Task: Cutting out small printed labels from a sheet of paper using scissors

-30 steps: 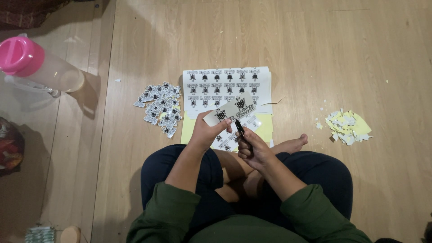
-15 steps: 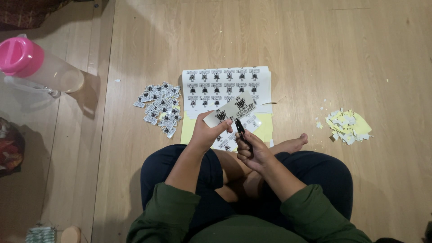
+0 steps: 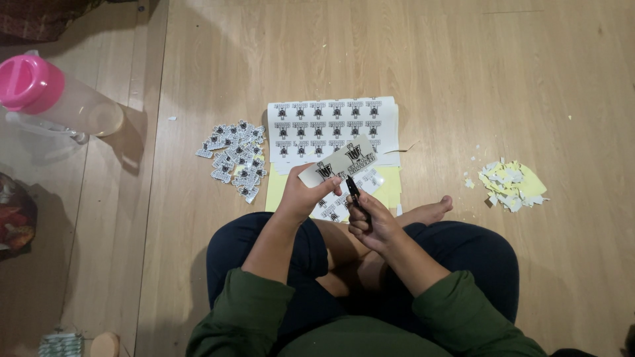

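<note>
I sit cross-legged on a wooden floor. My left hand [image 3: 301, 197] holds up a strip of printed stickers [image 3: 338, 162] by its lower left end. My right hand [image 3: 370, 221] grips black scissors [image 3: 354, 190], whose blades touch the strip's lower edge. Beyond the strip lies a white sheet of uncut stickers [image 3: 331, 122] on the floor, with yellow backing paper [image 3: 390, 185] under its near edge. A pile of cut-out stickers [image 3: 235, 155] lies to the left of the sheet.
A heap of yellow and white paper scraps [image 3: 510, 185] lies on the floor at the right. A clear plastic jug with a pink lid [image 3: 56, 99] stands at the far left. My bare foot [image 3: 430, 211] sticks out beside the right hand.
</note>
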